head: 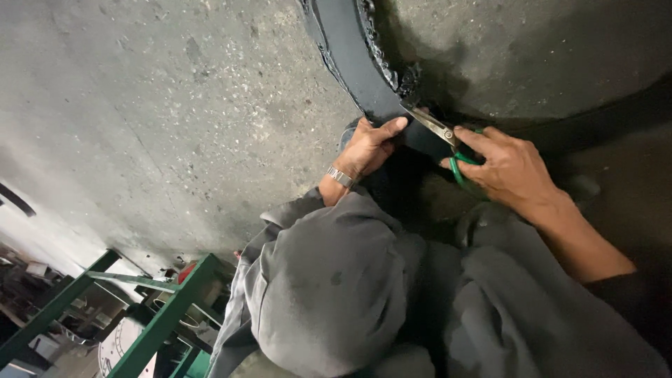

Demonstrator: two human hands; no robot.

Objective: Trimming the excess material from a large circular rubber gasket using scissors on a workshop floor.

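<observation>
A wide black rubber strip (350,49) curves across the concrete floor, its inner edge ragged. My left hand (367,143), a metal watch band at the wrist, pinches the strip's near edge with thumb on top. My right hand (507,168) holds scissors (441,133) with green handles; their metal blades point left and meet the strip just beside my left thumb. My knees in grey trousers (336,287) fill the lower middle of the view.
Grey concrete floor (175,105) spreads to the left. A green metal frame (161,308) with a round dial and clutter beneath it stands at the lower left. Dark shadow covers the right side.
</observation>
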